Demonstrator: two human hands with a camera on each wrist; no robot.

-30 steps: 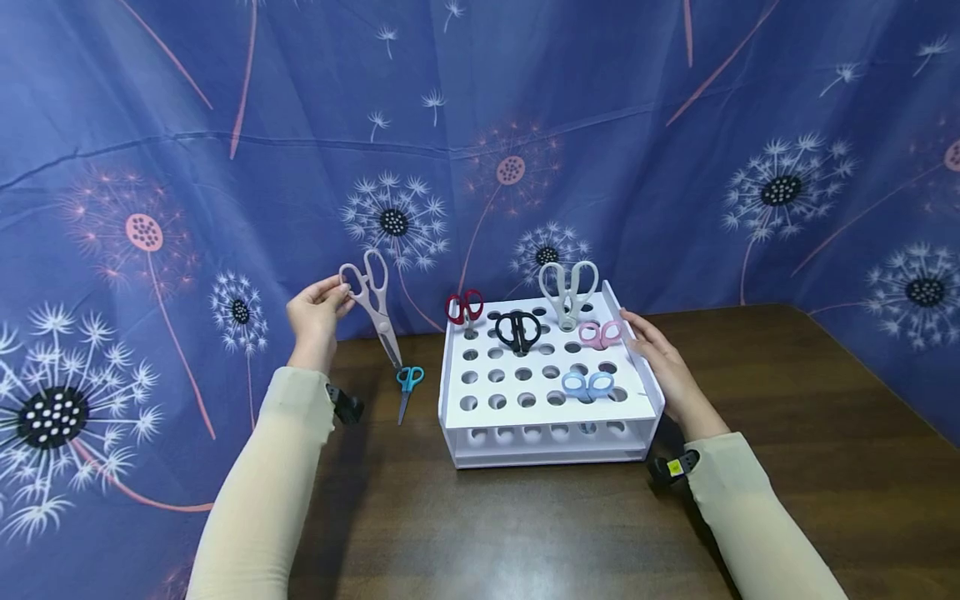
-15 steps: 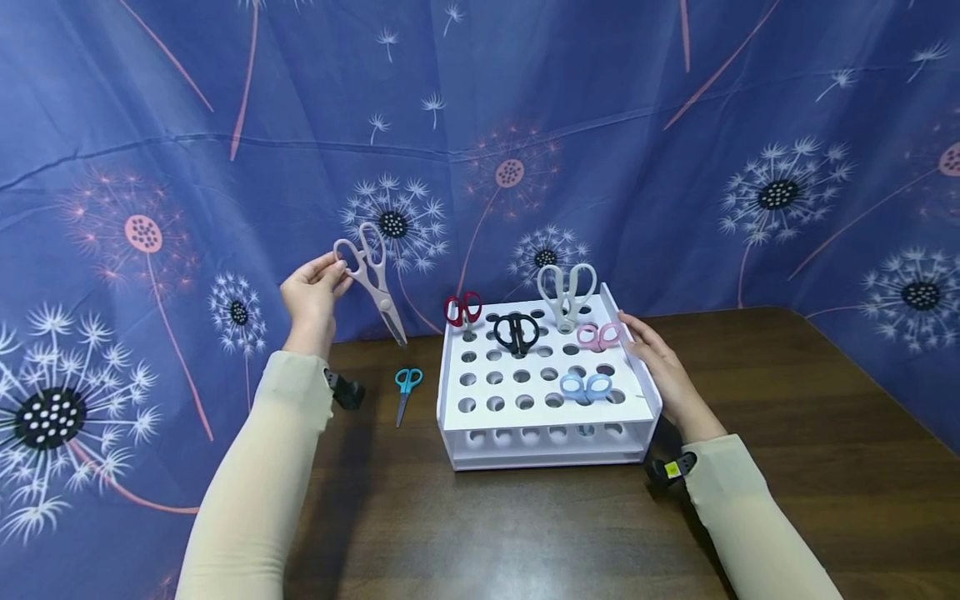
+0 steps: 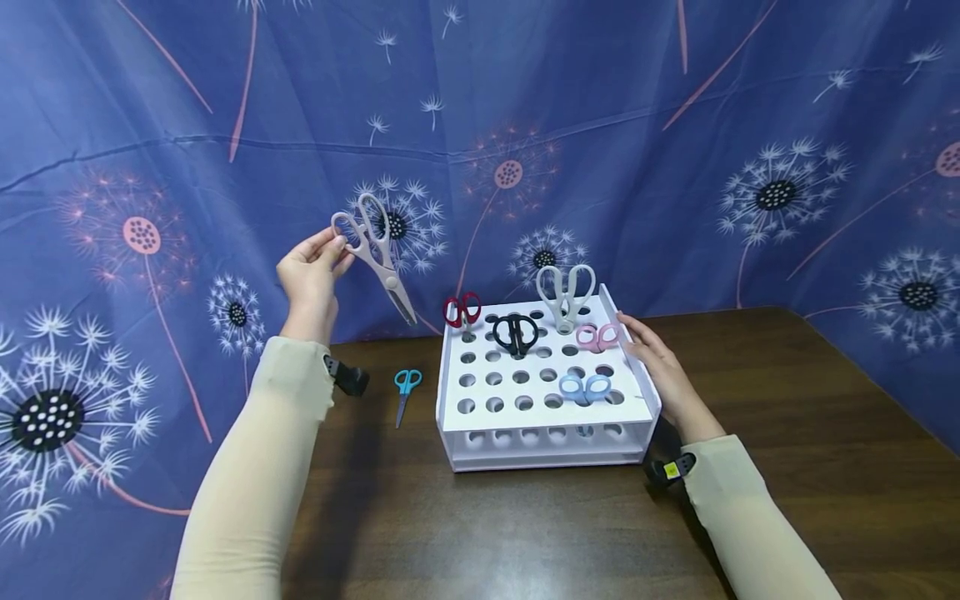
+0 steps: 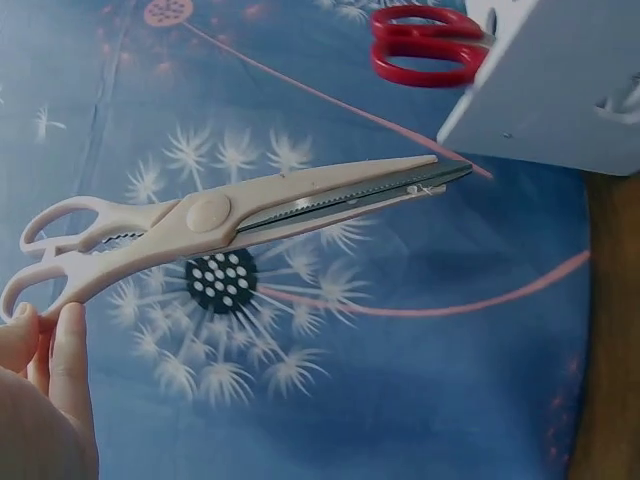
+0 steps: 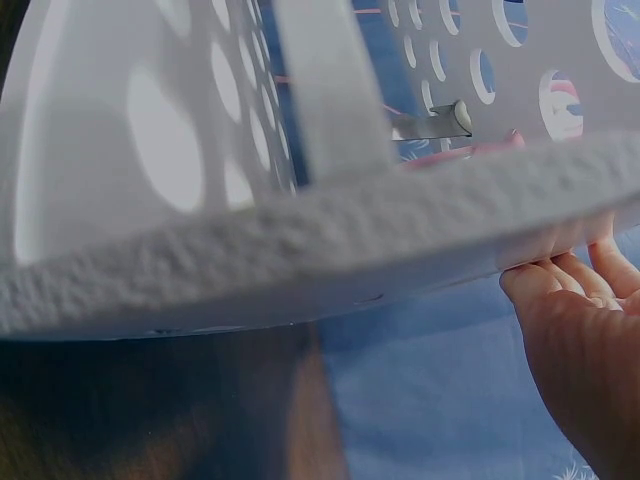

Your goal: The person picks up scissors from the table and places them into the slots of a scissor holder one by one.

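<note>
My left hand (image 3: 310, 279) pinches one handle loop of the pale pink kitchen scissors (image 3: 379, 258) above the table, left of the rack. Their blades slant down to the right, and in the left wrist view the scissors (image 4: 209, 212) show a toothed edge. My right hand (image 3: 669, 377) rests against the right side wall of the white holed rack (image 3: 495, 421), fingers extended. In the rack stand red scissors (image 3: 462, 310), black scissors (image 3: 515, 335), large pale grey scissors (image 3: 566, 298), pink scissors (image 3: 597, 337) and light blue scissors (image 3: 585, 388).
Small turquoise scissors (image 3: 406, 390) lie on the brown wooden table (image 3: 525, 533), left of the rack. Behind the table hangs a blue cloth (image 3: 637, 183) with a dandelion print. Several round holes in the rack top hold nothing.
My left hand has lifted the kitchen scissors higher, away from the turquoise scissors, and their tips have swung slightly right. My right hand has stayed at the rack's side.
</note>
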